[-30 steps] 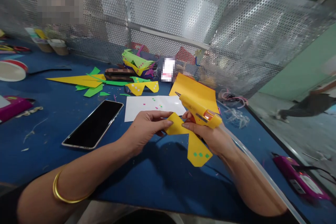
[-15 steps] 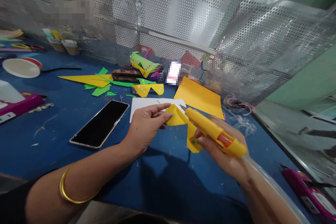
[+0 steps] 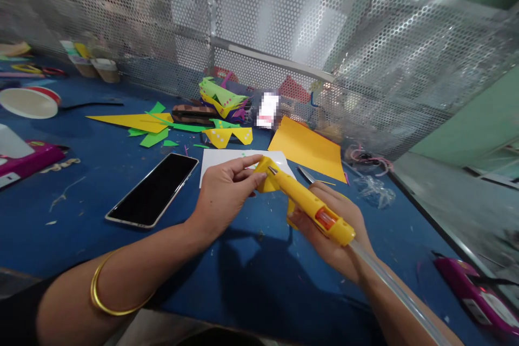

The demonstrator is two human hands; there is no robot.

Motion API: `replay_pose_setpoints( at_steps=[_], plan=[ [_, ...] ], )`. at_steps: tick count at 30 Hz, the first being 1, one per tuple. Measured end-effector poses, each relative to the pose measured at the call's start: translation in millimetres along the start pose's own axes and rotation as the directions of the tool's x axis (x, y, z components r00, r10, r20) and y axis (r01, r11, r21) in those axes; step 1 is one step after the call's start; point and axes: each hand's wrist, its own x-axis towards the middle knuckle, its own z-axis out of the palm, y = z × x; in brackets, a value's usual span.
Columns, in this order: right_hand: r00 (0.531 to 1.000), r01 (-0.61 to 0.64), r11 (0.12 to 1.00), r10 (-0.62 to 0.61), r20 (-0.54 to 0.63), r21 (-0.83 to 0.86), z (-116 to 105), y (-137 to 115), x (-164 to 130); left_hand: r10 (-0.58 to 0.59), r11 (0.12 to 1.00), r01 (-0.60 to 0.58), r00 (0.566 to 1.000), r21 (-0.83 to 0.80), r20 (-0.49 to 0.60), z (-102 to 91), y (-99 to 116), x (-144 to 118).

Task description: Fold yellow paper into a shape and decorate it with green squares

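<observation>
My left hand (image 3: pixel 227 189) pinches the left end of a folded yellow paper piece (image 3: pixel 267 184) between thumb and fingers. Wrapped round a yellow hot glue gun (image 3: pixel 306 197) is my right hand (image 3: pixel 338 221); a clear glue stick (image 3: pixel 399 286) runs out of the gun's back. The metal nozzle lies over the paper, close to my left fingertips; whether it touches cannot be made out. The glue gun hides part of the paper. Behind my hands lies a white sheet (image 3: pixel 213 160). Beyond it rests a yellow paper mask (image 3: pixel 231 137) with pale dots.
A black-screened phone (image 3: pixel 156 189) lies left of my hands. Scissors (image 3: pixel 306 175) and an orange-yellow sheet (image 3: pixel 310 151) lie behind the right hand. Green scraps (image 3: pixel 156 138) and stacked paper masks (image 3: pixel 223 100) are farther back, before a perforated metal panel (image 3: pixel 279 21). Magenta devices (image 3: pixel 474 294) sit at both sides.
My right hand has moved the glue gun left, bringing its nozzle from beside the paper's top edge to over it near my left fingers. The scissors behind have come into view.
</observation>
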Motion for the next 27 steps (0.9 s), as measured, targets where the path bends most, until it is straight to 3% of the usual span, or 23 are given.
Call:
replay_pose_setpoints(
  at_steps=[27],
  plan=[
    [0.998,-0.056,0.998,0.055,-0.031,-0.039,3.3,-1.4,-1.5,-0.002,1.000,0.002,1.000,0.000,0.016,0.8,2.0,-1.7]
  ],
)
